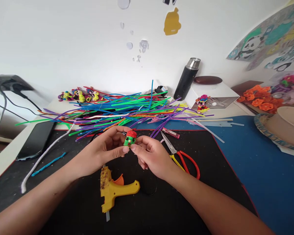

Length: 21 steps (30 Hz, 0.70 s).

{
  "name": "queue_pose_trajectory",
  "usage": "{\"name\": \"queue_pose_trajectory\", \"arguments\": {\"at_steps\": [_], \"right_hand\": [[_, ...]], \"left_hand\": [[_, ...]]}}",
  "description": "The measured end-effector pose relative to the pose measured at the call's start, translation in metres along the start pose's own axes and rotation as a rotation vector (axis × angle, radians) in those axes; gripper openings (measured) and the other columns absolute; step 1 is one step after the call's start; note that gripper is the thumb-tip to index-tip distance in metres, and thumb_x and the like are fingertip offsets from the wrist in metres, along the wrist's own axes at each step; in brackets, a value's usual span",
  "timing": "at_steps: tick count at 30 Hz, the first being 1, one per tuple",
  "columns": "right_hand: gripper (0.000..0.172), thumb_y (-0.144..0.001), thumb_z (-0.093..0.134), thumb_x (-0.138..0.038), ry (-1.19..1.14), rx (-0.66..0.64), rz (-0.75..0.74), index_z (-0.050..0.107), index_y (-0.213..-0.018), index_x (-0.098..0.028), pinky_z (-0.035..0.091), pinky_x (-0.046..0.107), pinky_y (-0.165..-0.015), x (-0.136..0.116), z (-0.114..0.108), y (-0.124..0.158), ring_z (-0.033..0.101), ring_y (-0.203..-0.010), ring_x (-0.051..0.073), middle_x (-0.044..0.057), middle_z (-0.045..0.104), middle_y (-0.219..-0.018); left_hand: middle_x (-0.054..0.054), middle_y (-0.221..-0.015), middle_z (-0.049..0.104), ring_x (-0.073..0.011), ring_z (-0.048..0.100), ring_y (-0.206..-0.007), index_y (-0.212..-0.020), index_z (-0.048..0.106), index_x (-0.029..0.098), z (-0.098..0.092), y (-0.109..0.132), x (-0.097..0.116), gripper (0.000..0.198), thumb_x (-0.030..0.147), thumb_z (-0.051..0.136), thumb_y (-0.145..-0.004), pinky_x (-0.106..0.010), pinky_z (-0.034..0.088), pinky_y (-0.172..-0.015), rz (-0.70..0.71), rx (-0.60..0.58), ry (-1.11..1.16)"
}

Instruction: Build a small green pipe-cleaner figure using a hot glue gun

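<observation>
Between my two hands is a small pipe-cleaner doll head (130, 139), green with a red top, dark eyes and a pale nose. My left hand (107, 147) grips its left side, thumb at the lower edge and fingers curled behind. From the right, my right hand (149, 151) pinches it low down, its other fingers curled under. A yellow hot glue gun (112, 191) with an orange trigger lies on the black mat (71, 209) below my hands. Red-handled scissors (183, 160) rest beside my right wrist, partly covering something yellow.
Many coloured pipe cleaners (107, 109) are heaped at the back. A phone (36, 138) and a blue twisted piece (49, 164) lie left. A black thermos (187, 78), a white box (218, 94) and a small figure (202, 103) stand at the back right. Glue sticks (215, 123) lie nearby.
</observation>
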State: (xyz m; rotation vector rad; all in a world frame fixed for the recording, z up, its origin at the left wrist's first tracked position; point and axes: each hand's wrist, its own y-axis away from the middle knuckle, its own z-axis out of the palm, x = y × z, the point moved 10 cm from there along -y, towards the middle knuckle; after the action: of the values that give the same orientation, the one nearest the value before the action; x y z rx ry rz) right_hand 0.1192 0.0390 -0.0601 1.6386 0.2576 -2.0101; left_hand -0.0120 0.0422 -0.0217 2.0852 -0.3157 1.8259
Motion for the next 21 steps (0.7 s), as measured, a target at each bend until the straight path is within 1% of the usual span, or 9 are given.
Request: {"name": "queue_pose_trajectory", "arguments": {"at_steps": [4,8,16,21], "right_hand": [[0.022,-0.101,0.071,-0.041,0.056,0.016,-0.026,0.065,-0.102,-0.02,0.034,0.024,-0.046,-0.0029,-0.0007,0.0014,0.048,-0.044,0.008,-0.01,0.051,-0.061],[0.018,-0.103,0.07,-0.037,0.064,0.013,-0.022,0.066,-0.101,-0.02,0.035,0.024,-0.046,-0.0026,-0.0002,0.0017,0.048,-0.044,0.008,-0.01,0.05,-0.061],[0.014,-0.105,0.069,-0.033,0.087,0.013,-0.018,0.066,-0.1,-0.021,0.035,0.024,-0.046,-0.0021,-0.0006,0.0015,0.048,-0.044,0.008,-0.01,0.049,-0.06],[0.013,-0.105,0.068,-0.032,0.1,0.019,-0.01,0.065,-0.1,-0.02,0.035,0.024,-0.046,-0.0018,-0.001,0.002,0.048,-0.045,0.009,-0.01,0.049,-0.06]], "left_hand": [[-0.006,-0.105,0.073,-0.018,0.066,-0.086,-0.136,0.064,0.025,0.0002,-0.0004,-0.0001,0.047,0.047,0.082,-0.099,-0.03,0.059,-0.074,-0.008,0.001,0.024],[-0.005,-0.106,0.073,-0.0169,0.067,-0.085,-0.135,0.064,0.026,0.0011,-0.0018,-0.0011,0.045,0.045,0.082,-0.099,-0.029,0.059,-0.074,-0.001,-0.004,0.028],[-0.005,-0.106,0.074,-0.0163,0.068,-0.083,-0.131,0.066,0.025,0.0026,-0.0012,-0.0007,0.039,0.04,0.082,-0.099,-0.028,0.059,-0.073,-0.004,-0.001,0.055],[-0.005,-0.108,0.075,-0.017,0.067,-0.087,-0.133,0.066,0.026,0.0018,-0.0008,-0.0018,0.04,0.038,0.083,-0.099,-0.027,0.058,-0.074,0.009,0.013,0.051]]}}
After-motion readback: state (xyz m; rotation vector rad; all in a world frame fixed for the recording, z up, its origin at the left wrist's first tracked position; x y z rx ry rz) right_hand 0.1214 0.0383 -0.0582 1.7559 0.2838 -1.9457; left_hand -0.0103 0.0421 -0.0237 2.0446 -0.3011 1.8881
